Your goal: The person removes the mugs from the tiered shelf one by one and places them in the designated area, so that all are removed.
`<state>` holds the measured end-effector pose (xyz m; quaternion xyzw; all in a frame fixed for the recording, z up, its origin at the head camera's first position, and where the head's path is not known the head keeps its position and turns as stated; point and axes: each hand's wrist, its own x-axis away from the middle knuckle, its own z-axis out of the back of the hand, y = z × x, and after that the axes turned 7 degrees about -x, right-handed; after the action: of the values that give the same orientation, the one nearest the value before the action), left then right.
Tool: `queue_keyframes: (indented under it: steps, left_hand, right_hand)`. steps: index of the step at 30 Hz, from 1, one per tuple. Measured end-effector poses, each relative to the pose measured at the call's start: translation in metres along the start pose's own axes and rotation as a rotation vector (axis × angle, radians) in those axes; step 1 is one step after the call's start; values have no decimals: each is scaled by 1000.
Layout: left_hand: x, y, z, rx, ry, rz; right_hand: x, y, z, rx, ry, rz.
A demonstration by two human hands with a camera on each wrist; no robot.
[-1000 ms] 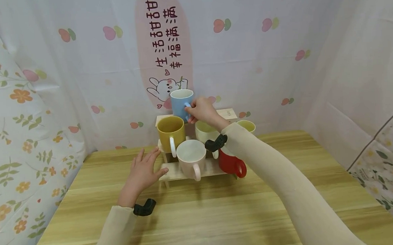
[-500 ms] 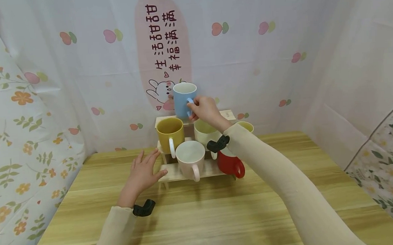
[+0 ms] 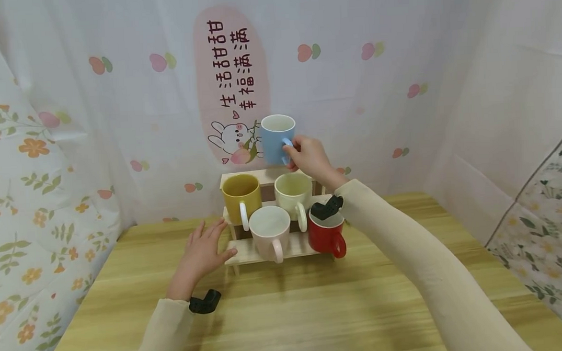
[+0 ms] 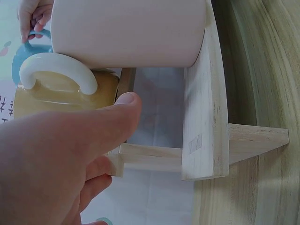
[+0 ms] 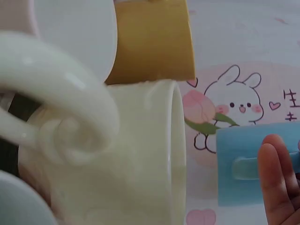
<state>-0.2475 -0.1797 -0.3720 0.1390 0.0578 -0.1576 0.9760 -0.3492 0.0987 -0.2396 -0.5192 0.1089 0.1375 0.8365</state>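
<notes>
Right hand (image 3: 308, 156): grasping, thumb and fingers pinched on the handle of the blue mug (image 3: 274, 147); we see it whole in head view, only at the edge in right wrist view
Blue mug: upright, at the top tier of the rack (image 3: 243, 254); we see its base just above the board in head view, so we read it as held off the wood
Blue handle: turned right, partly covered by the fingers
Left hand (image 3: 206, 252): released, fingers spread, at the rack's left end, thumb near the lower tier; we can't tell whether fingertips touch the wood
Rack: pale wood, stepped tiers, on the table (image 3: 287, 311)
Yellow mug (image 3: 237, 203): middle tier, left, white handle to the front
Cream mug (image 3: 286, 199): middle tier, right of yellow, handle to the front
Pink mug (image 3: 267, 241): lower tier, left, handle to the front
Red mug (image 3: 323, 239): lower tier, right, white inside; we lose part of its rim behind the black band (image 3: 327, 208) on the right wrist
Curtain (image 3: 352, 88): behind, white, fruit prints; we note a rabbit (image 3: 232, 138) just left of the blue mug, dark red lettering above
Sleeves (image 3: 407, 254): beige, both arms
</notes>
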Motion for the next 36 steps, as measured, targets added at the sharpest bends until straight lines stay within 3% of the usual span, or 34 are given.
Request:
queue_keyframes:
  steps: [7,18,27,36]
  left_hand:
    - [1,-1,-2,3,0,16]
    - [-2,-1,-3,-1,-32,23]
    - [-2,1,-2,-6,-13,16]
    - [-3,2,-4,-18,-16,16]
  right_hand:
    - [2,10,18,66,77,57]
    - [13,30,53,118,126,40]
    - [25,46,82,115,197,11]
    - [38,62,111,182,260,23]
